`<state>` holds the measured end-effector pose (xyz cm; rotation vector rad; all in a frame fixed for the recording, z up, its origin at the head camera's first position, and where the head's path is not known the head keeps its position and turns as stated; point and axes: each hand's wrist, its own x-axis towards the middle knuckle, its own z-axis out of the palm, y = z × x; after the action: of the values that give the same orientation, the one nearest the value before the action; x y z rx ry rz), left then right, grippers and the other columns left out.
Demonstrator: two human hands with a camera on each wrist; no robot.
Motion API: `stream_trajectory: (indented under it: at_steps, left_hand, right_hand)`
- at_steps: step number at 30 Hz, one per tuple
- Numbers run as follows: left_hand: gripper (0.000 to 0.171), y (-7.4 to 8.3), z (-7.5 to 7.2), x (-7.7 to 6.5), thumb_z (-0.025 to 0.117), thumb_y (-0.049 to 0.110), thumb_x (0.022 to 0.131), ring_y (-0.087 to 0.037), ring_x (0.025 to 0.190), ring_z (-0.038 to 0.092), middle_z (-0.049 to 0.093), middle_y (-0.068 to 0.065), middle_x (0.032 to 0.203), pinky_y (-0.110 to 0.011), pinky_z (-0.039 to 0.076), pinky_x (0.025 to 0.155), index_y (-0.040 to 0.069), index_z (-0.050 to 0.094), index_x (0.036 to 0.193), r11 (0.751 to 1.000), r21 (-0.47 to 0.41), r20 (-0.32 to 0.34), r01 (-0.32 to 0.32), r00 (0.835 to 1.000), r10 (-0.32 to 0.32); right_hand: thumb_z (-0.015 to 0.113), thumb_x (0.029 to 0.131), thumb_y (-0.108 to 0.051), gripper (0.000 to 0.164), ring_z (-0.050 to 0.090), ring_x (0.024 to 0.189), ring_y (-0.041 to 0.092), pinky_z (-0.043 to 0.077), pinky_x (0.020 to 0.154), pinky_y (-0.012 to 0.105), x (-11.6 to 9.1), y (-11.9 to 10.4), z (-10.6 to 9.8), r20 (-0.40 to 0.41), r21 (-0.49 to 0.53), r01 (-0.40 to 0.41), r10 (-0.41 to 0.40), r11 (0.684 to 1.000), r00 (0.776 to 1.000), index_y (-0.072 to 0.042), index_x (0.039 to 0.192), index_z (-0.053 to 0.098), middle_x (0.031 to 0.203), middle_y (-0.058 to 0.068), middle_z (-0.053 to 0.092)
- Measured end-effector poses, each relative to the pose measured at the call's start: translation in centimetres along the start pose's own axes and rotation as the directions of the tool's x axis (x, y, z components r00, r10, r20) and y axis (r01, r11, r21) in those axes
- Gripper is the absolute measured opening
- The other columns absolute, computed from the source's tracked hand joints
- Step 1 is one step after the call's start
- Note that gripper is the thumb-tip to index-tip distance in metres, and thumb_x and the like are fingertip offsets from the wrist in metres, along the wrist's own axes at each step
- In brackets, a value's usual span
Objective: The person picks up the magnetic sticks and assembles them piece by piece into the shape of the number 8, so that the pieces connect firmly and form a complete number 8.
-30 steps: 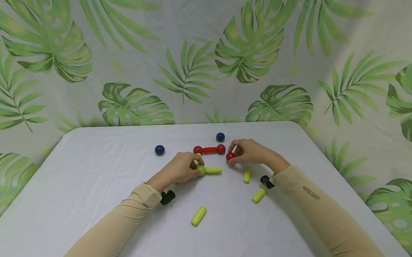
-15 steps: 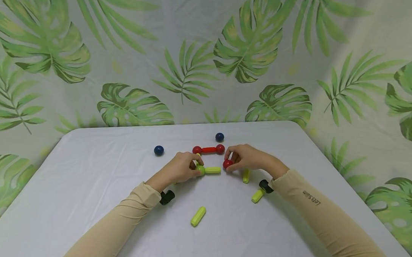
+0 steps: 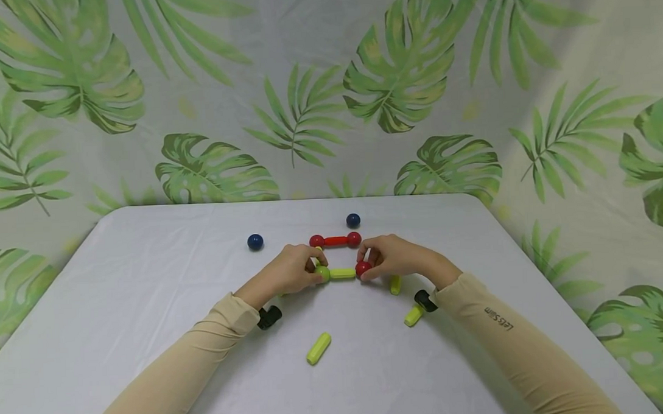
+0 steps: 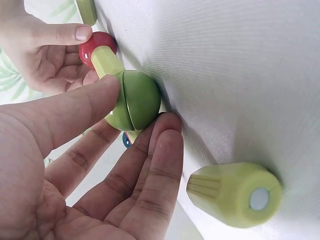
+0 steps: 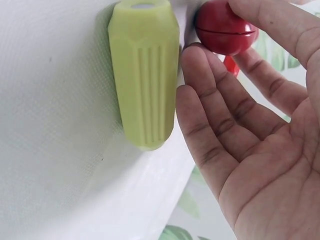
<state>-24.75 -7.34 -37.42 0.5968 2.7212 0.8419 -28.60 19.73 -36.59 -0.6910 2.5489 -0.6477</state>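
A glossy green ball (image 3: 323,274), seamed round its middle, sits low over the white-covered table (image 3: 222,369), pinched in the left hand's grip (image 3: 292,270). A yellow-green stick (image 3: 342,273) runs to a shiny red ball (image 3: 362,269), pinched in the right hand's grip (image 3: 392,255). Behind hangs a leaf-printed cloth (image 3: 316,79). Around are a red stick (image 3: 335,241), loose yellow-green sticks (image 3: 318,349) and two blue balls (image 3: 255,242).

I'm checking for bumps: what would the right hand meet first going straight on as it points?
Probably the yellow stick leading to the green ball; the red ball in the right hand seems to touch the stick's end.
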Motion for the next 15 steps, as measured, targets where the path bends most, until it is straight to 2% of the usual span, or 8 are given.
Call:
stream_trajectory:
  at_steps: [9,15]
  left_hand:
    - [0.024,0.13,-0.30,0.14,0.082,0.020,0.097,-0.018,0.090,0.067,0.077,-0.005,0.100,-0.031,0.055,0.077,0.016,0.076,0.120,1.000,0.006,0.023,0.011,1.000,-0.011]
    - [0.027,0.18,-0.88,0.42,0.076,0.022,0.101,-0.017,0.086,0.068,0.079,-0.005,0.098,-0.030,0.055,0.076,0.012,0.075,0.125,1.000,0.009,0.035,-0.002,0.999,0.002]
  right_hand:
    - [0.086,0.093,-0.028,0.033,0.064,0.086,0.016,0.053,0.078,0.029,-0.02,-0.19,0.05,0.002,-0.006,0.002,-0.001,1.000,1.000,-0.014,0.117,0.069,0.097,0.003,0.072]
    - [0.086,0.093,-0.029,0.033,0.063,0.086,0.017,0.053,0.079,0.029,0.01,-0.32,0.05,0.000,-0.009,-0.004,0.004,1.000,1.000,-0.015,0.117,0.069,0.097,0.003,0.071]
